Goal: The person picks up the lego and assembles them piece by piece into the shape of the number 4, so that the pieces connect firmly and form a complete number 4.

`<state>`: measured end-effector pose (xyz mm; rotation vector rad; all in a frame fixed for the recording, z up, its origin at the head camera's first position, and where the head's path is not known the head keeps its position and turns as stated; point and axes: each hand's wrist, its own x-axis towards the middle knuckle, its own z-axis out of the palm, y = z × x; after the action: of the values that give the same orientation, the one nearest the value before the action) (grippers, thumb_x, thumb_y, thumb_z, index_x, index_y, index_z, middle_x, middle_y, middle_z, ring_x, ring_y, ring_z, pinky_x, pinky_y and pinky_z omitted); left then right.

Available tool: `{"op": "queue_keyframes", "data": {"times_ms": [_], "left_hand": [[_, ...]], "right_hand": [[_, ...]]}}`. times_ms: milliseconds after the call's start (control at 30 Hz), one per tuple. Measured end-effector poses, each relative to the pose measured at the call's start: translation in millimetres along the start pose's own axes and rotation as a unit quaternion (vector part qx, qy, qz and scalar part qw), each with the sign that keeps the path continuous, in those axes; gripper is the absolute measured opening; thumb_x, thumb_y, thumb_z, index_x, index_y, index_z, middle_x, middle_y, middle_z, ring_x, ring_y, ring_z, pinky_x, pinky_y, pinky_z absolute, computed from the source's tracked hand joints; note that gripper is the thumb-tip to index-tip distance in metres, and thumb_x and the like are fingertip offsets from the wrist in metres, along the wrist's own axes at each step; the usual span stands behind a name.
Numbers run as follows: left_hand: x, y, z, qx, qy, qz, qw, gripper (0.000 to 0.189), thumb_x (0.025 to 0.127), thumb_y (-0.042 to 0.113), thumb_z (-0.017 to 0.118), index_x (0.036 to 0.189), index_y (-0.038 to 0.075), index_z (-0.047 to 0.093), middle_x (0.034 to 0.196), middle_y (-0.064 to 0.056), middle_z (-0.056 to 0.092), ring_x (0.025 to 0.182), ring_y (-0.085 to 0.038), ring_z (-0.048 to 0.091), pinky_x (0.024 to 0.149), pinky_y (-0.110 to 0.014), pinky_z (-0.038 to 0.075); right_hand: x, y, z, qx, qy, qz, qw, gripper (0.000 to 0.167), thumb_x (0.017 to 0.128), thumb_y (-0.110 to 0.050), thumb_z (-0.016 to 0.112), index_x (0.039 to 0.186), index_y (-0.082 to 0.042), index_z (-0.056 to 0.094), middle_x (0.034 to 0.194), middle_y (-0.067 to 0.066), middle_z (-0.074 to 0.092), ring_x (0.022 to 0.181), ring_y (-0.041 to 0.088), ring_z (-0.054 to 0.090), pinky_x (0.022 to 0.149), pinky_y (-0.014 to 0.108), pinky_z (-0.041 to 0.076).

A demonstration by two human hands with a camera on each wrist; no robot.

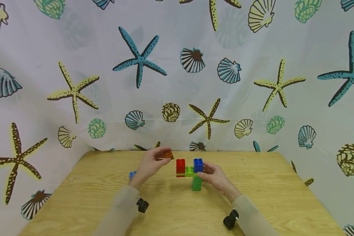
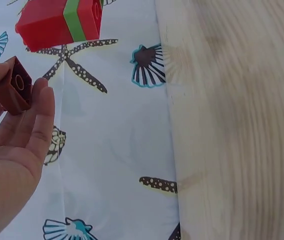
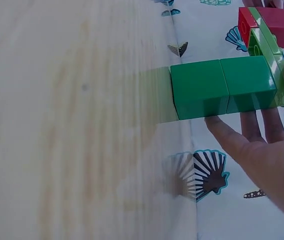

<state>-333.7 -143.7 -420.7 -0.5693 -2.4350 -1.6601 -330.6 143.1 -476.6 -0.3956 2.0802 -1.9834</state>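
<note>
My left hand [image 1: 151,163] pinches an orange-brown toy building brick [image 1: 168,154] between thumb and fingers, raised above the table. In the left wrist view the hollow underside of this brick [image 2: 18,85] shows. My right hand [image 1: 216,177] grips a brick structure at its upper right part. The structure stands on two stacked green bricks [image 3: 222,87], which carry a long lime-green piece [image 1: 189,170]. A blue brick [image 1: 198,165] sits at its right end, above the green column. Red bricks [image 1: 180,165] sit above and below its left end, overhanging the table.
Another blue brick [image 1: 132,174] lies on the wooden table [image 1: 171,209], partly hidden behind the left wrist. A white curtain [image 1: 171,88] printed with shells and starfish hangs behind the table and at its sides.
</note>
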Motion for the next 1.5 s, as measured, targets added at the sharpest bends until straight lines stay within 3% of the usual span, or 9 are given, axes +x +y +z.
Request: {"op": "queue_keyframes", "data": {"times_ms": [267, 700, 867, 1133, 1367, 1500], "left_hand": [[7.1, 12.8, 18.0, 0.01, -0.018, 0.021, 0.9996, 0.041, 0.09, 0.014, 0.071, 0.131, 0.015, 0.063, 0.122, -0.006, 0.067, 0.11, -0.023, 0.062, 0.089, -0.036, 0.054], [12.2, 25.4, 42.1, 0.048, -0.052, 0.039, 0.9967, 0.042, 0.089, 0.018, 0.073, 0.13, 0.015, 0.064, 0.115, -0.004, 0.07, 0.099, -0.019, 0.064, 0.086, -0.033, 0.055], [12.2, 31.1, 45.8, 0.041, -0.068, 0.045, 0.9959, 0.042, 0.091, 0.02, 0.072, 0.132, 0.014, 0.063, 0.116, -0.005, 0.07, 0.1, -0.021, 0.065, 0.081, -0.03, 0.054], [15.2, 36.4, 54.2, 0.072, -0.093, 0.052, 0.9917, 0.04, 0.094, 0.015, 0.064, 0.134, 0.013, 0.061, 0.115, -0.007, 0.069, 0.085, -0.014, 0.064, 0.068, -0.027, 0.054], [17.7, 41.2, 59.7, 0.082, -0.113, 0.09, 0.9861, 0.041, 0.093, 0.017, 0.067, 0.134, 0.014, 0.061, 0.118, -0.003, 0.07, 0.103, -0.017, 0.065, 0.082, -0.033, 0.055], [19.7, 42.3, 62.9, 0.094, -0.124, 0.11, 0.9817, 0.04, 0.092, 0.016, 0.068, 0.132, 0.016, 0.063, 0.117, -0.001, 0.07, 0.105, -0.016, 0.064, 0.081, -0.032, 0.054]], "right_hand": [[-0.6, -3, -1, 0.001, -0.009, -0.002, 1.0, 0.061, 0.092, -0.019, 0.07, 0.146, -0.006, 0.046, 0.136, 0.017, 0.058, 0.117, 0.021, 0.06, 0.099, 0.041, 0.051], [-1.3, -2, 0, 0.006, -0.016, -0.003, 0.9999, 0.061, 0.092, -0.019, 0.07, 0.146, -0.004, 0.045, 0.137, 0.018, 0.057, 0.118, 0.021, 0.06, 0.099, 0.042, 0.051], [-0.7, -2, 0, 0.006, -0.017, -0.003, 0.9998, 0.061, 0.093, -0.019, 0.069, 0.146, -0.004, 0.044, 0.137, 0.018, 0.056, 0.118, 0.022, 0.059, 0.099, 0.042, 0.051], [0.4, -1, 0, 0.001, -0.008, 0.004, 1.0, 0.059, 0.092, -0.021, 0.07, 0.145, -0.007, 0.047, 0.138, 0.017, 0.056, 0.12, 0.024, 0.058, 0.099, 0.041, 0.051], [-0.8, -2, 0, -0.007, -0.016, -0.003, 0.9998, 0.061, 0.092, -0.021, 0.07, 0.146, -0.007, 0.046, 0.141, 0.019, 0.054, 0.124, 0.027, 0.056, 0.099, 0.043, 0.05], [-1.0, -3, -1, -0.008, -0.017, -0.005, 0.9998, 0.059, 0.092, -0.021, 0.069, 0.146, -0.008, 0.047, 0.141, 0.018, 0.054, 0.124, 0.027, 0.056, 0.099, 0.042, 0.05]]}}
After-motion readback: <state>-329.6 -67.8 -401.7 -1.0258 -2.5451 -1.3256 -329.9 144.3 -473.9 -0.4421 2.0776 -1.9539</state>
